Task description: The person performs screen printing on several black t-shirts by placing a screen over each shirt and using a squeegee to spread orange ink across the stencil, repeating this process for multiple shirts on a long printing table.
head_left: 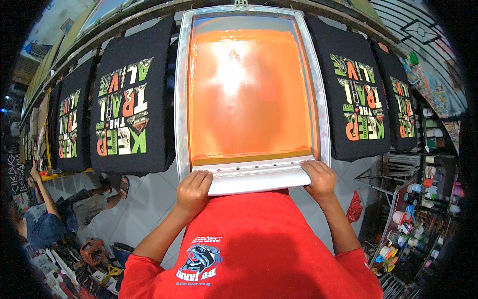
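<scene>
In front of me lies a screen-printing screen with a silver metal frame (pixel 182 99), its mesh (pixel 254 114) coated in wet orange ink that reflects a bright light. Across the screen's near end is a long silver squeegee (pixel 259 180) with a row of bolts. My left hand (pixel 194 192) is closed around its left end, fingers curled over the top. At the right end my right hand (pixel 320 180) grips it the same way. The squeegee's lower edge and whatever lies under the screen are hidden.
Black T-shirts with colourful prints lie on boards to the left (pixel 158 99) and right (pixel 323 65). A rail (pixel 149 15) runs along the far side. Another person (pixel 52 219) is at the far left. Shelves with many small containers (pixel 413 219) stand at right; clutter with an orange-brown crate (pixel 93 251) lies lower left.
</scene>
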{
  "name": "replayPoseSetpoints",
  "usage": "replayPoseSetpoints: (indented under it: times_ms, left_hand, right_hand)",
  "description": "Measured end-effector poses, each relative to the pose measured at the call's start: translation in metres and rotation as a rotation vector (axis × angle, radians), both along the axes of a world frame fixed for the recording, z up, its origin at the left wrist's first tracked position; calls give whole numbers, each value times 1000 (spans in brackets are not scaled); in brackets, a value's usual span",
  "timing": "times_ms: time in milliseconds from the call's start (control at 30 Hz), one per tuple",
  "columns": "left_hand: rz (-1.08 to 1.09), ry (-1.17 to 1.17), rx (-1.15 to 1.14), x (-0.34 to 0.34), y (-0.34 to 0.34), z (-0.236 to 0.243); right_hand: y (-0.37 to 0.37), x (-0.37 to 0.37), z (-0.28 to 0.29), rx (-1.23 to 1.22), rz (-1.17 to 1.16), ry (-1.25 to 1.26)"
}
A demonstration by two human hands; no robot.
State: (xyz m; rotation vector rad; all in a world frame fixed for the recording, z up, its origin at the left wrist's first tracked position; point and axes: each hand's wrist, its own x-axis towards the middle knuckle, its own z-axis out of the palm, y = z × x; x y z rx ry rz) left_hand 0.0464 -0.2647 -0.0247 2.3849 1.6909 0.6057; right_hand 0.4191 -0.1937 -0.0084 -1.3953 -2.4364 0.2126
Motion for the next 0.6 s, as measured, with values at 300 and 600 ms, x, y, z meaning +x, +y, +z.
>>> replayPoseSetpoints:
  times_ms: [300, 600]
  left_hand:
    - [-7, 85, 133, -27, 157, -22]
    - [60, 123, 113, -58, 380, -15]
  right_hand:
    - [152, -20, -20, 31, 5, -27]
    - [373, -52, -11, 71, -51, -97]
